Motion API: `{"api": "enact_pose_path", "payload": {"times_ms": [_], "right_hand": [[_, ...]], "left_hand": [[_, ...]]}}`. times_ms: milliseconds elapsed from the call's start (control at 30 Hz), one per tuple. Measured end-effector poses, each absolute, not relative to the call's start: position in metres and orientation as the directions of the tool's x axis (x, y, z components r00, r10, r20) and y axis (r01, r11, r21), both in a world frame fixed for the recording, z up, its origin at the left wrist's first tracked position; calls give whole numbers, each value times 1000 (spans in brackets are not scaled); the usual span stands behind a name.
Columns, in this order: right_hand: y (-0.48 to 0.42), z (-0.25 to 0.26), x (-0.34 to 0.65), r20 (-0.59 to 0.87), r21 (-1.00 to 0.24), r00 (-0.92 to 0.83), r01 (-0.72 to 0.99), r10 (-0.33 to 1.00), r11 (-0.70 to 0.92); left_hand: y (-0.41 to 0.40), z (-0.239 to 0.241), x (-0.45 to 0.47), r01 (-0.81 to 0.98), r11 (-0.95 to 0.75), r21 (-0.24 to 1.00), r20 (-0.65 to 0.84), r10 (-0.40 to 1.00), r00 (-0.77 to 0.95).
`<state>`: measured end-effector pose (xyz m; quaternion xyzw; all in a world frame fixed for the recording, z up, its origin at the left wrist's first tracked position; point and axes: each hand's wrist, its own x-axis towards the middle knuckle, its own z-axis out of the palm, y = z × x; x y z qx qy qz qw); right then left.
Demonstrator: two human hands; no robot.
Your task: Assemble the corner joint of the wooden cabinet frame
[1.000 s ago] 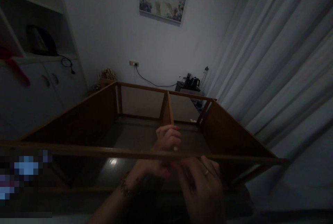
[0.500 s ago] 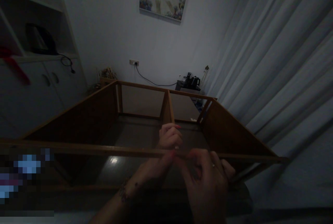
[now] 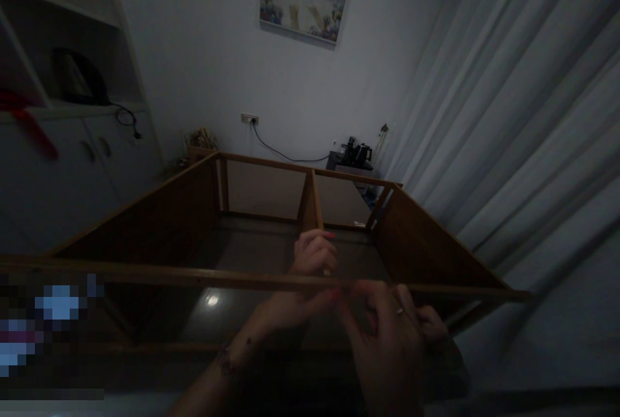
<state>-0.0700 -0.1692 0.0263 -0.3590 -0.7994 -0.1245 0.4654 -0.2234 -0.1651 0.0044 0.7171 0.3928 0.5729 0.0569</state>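
Note:
A large brown wooden frame (image 3: 159, 274) with solid side panels and a middle divider (image 3: 316, 194) lies across the view. My left hand (image 3: 314, 254) passes below its front rail; the curled fingers show behind the rail, by the near end of the divider, and the thumb is in front. Something small and pale shows under those fingers, too dim to name. Just right of it, my right hand (image 3: 390, 333) is at the front of the rail, with thumb and index finger pinched close to the left thumb. What lies between those fingertips is too dark to tell.
White cabinets (image 3: 48, 165) with a kettle (image 3: 77, 75) and a red strip (image 3: 33, 126) stand left. Long curtains (image 3: 508, 113) hang at right. Behind the frame, a small stand carries a black jug (image 3: 362, 154), and a cord (image 3: 285, 157) runs to a wall socket (image 3: 248, 119).
Both thumbs have shifted slightly to the right along the front rail. The right hand's outer fingers have spread a little. The frame stays in place.

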Motion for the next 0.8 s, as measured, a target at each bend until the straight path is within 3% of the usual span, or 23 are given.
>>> {"api": "enact_pose_path", "payload": {"times_ms": [100,333,567,733,800], "right_hand": [[-167,19,-60,812,-218,-311,624,494,751],[-179,-5,-36,731,-546,-179,426,659,722],[-185,-20,-37,795,-494,-179,363,580,790],[-174,-23,-23,871,-348,-314,150,378,925],[-175,-22,-18,849,-381,-323,175,419,908]], "left_hand": [[-166,6,-224,507,-672,540,764,644,39],[-167,6,-228,542,-673,503,760,643,94],[-172,5,-225,526,-667,527,749,657,84],[-172,1,-223,502,-677,539,765,642,44],[-171,0,-223,499,-677,541,767,641,39]]}}
